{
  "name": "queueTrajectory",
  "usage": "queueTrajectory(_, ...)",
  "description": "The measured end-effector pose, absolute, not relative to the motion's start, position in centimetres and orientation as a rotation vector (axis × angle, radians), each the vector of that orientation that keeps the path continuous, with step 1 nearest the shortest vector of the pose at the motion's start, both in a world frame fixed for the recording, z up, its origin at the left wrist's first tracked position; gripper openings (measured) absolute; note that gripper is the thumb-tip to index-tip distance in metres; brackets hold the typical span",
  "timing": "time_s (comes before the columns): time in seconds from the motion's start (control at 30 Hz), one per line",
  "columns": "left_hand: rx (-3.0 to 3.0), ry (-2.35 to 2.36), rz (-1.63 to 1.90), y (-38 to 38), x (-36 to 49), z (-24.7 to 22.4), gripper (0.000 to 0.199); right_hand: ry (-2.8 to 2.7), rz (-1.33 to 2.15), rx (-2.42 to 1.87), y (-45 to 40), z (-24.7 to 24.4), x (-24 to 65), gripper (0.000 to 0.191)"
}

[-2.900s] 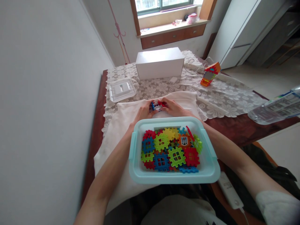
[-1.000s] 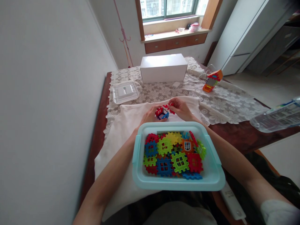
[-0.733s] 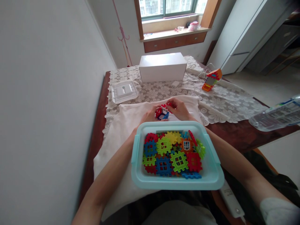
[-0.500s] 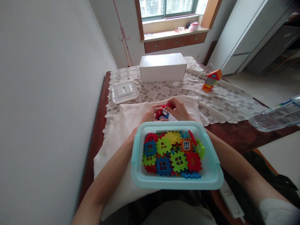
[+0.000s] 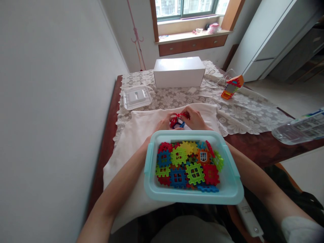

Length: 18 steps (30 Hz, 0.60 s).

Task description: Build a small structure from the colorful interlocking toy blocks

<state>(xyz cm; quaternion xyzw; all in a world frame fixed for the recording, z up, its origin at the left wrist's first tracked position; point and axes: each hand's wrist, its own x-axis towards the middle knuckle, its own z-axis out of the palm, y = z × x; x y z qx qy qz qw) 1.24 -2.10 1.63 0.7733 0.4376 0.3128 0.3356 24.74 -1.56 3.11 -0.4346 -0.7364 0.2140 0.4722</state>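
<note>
Beyond the turquoise tub (image 5: pixel 149 182), both hands meet over a small red and blue assembly of interlocking plastic blocks (image 5: pixel 174 122). My left hand (image 5: pixel 164 124) curls around its left side, fingers closed on it. On the other side, my right hand (image 5: pixel 193 118) pinches a red block (image 5: pixel 185 115) against the top of the assembly. The tub's rim hides the lower parts of both hands. Inside the tub lie loose red, blue, green, yellow and orange window-patterned blocks (image 5: pixel 194 173).
A white cloth (image 5: pixel 121 162) lies under the hands on a lace tablecloth (image 5: pixel 167 98). Farther back are a clear plastic lid (image 5: pixel 137 97), a white box (image 5: pixel 179 76) and a built block figure (image 5: pixel 231 87). A clear bottle (image 5: pixel 296 130) is at right; a wall (image 5: pixel 50 101) bounds the left.
The whole view has shifted slightly to the right with the head. The red block now sits closer against the top of the assembly; both hands keep their grip.
</note>
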Motion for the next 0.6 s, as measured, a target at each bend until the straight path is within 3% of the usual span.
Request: queueTrajectory(0.6,2.043,1.222,0.830,-3.1,1.5,2.7,0.101,-1.814,0.409,-1.013,-1.4,2.9,24.2,0.025)
